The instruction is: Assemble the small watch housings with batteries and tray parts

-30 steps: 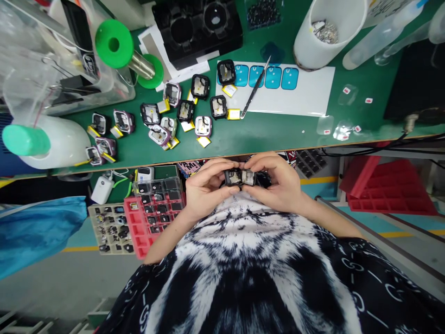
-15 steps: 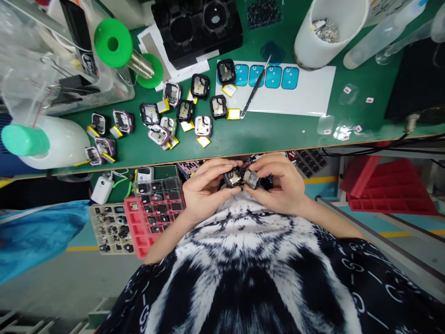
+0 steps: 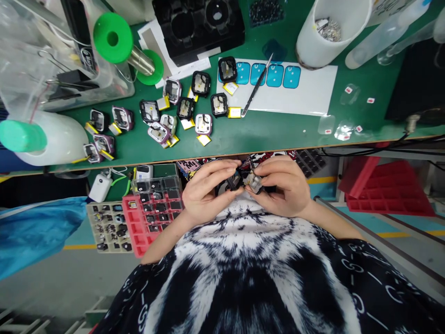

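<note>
Head view: two bare hands are close to each other in the middle of the frame, just below the edge of the green tabletop (image 3: pixel 278 132). The left hand (image 3: pixel 205 190) has its fingers and thumb closed on a small black case (image 3: pixel 234 181). The right hand (image 3: pixel 287 185) pinches a small gray part (image 3: pixel 253 182) beside it. Fingers hide bits of both, so I cannot tell if the two are joined.

Many little watch cases (image 3: pixel 203 124), some black and some pink or white, lie on the tabletop from the left to the upper middle. Yellow and silver packs (image 3: pixel 234 112) lie by them. Pointy tweezers (image 3: pixel 257 86) rest across a white sheet (image 3: pixel 302 99) with blue stickers (image 3: pixel 291 77) at the upper middle.

A green spool (image 3: pixel 113 38) is at the upper left, near a white bottle with a green lid (image 3: pixel 64 139). A white cup (image 3: pixel 330 37) with small bits in it stands at the upper right. Below the tabletop, at the lower left, a pink tray (image 3: pixel 139 227) sits next to a tan tray (image 3: pixel 113 228) full of small parts.
</note>
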### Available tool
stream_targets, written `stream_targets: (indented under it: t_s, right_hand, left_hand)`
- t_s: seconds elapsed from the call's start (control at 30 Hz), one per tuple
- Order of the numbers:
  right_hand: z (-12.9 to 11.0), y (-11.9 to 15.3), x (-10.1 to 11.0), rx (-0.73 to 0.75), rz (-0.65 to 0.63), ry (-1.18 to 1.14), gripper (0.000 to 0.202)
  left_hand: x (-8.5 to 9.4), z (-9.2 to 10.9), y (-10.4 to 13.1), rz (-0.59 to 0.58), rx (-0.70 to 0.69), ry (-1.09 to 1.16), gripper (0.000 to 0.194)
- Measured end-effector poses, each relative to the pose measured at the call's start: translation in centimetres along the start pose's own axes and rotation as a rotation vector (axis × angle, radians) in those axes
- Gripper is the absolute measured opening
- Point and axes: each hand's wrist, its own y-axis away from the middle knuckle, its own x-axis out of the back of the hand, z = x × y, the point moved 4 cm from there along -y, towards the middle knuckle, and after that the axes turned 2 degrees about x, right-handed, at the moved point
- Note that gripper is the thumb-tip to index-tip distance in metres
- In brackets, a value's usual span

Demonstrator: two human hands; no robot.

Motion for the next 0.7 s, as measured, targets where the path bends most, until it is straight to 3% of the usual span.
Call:
stream_targets:
  t_s: [0.7]
  right_hand:
    - [0.3,0.34,0.55,-0.095,0.146,-0.036,0.053]
  left_hand:
    - [0.01,0.09,-0.42,0.043,0.028,0.064,0.064]
